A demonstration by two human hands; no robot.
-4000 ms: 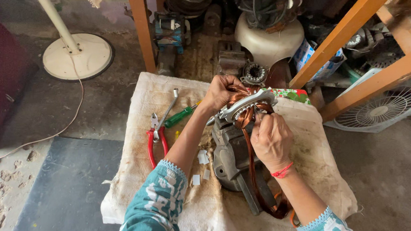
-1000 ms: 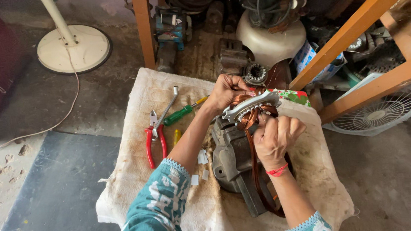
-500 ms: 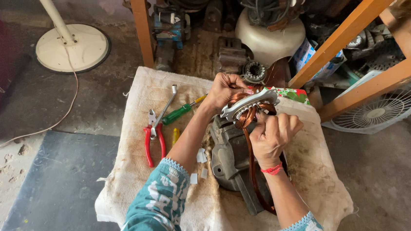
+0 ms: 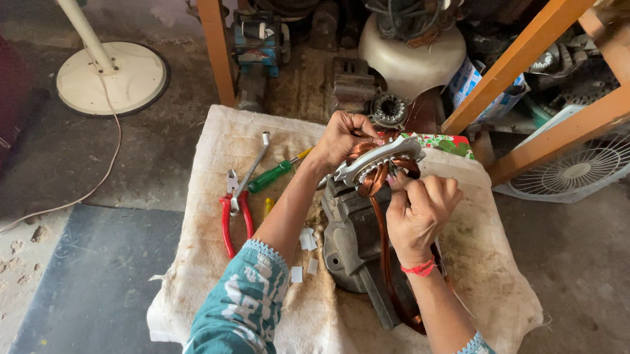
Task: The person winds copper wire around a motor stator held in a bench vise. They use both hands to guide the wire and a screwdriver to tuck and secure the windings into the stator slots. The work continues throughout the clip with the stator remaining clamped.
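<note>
A stained cream cloth [image 4: 221,312] is spread over a low surface, and on it a grey bench vise [image 4: 351,249] is seen, with a loop of copper wire [image 4: 381,232] hanging down over it. The right hand [image 4: 419,210], a red thread tied round its wrist, is closed narrowly, its fingertips pinched on the copper strands at the near side of a silver-grey motor stator [image 4: 377,161] that is held at the top of the vise. The left hand [image 4: 342,137] is curled round the far-left edge of the stator, the fingers bent tight against the windings. Four or so small white paper pieces [image 4: 306,241] are scattered on the cloth beside the vise. To the left, one pair of red-handled pliers [image 4: 232,217], one metal wrench [image 4: 254,163] and one green-handled screwdriver [image 4: 274,176] are laid close together. Just behind the stator a green and red floral-printed packet [image 4: 443,144] is partly hidden. Farther back, a blue and white printed box [image 4: 465,83] is leaned beside an orange wooden frame [image 4: 543,32], under which a cream motor housing [image 4: 411,61] is stored. One white fan grille [image 4: 580,171] is set at the right, and one round white fan base [image 4: 112,77] stands far left on the concrete floor.
</note>
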